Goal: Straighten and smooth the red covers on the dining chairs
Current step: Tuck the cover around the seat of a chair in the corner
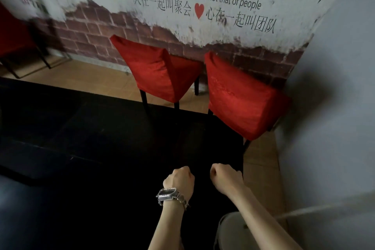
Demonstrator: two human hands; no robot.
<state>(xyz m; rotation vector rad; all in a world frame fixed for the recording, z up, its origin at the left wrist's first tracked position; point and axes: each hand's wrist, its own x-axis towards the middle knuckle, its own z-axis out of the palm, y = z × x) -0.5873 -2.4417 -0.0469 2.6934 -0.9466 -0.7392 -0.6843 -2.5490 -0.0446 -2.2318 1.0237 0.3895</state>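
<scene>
Two dining chairs with red covers stand side by side against the wall, behind a black table. The left red cover (156, 71) and the right red cover (241, 103) both lie fairly taut over their backs and seats. My left hand (179, 178), with a metal watch on the wrist, and my right hand (226, 177) hover close together over the near part of the dark table. Both have their fingers curled into fists, and I see nothing in either. Both hands are well short of the chairs.
The black table (91, 138) fills the middle and left of the view, between me and the chairs. A third red-covered chair (12, 32) stands at the far left. A grey wall (334, 107) closes in on the right, leaving a narrow strip of wooden floor (261, 168).
</scene>
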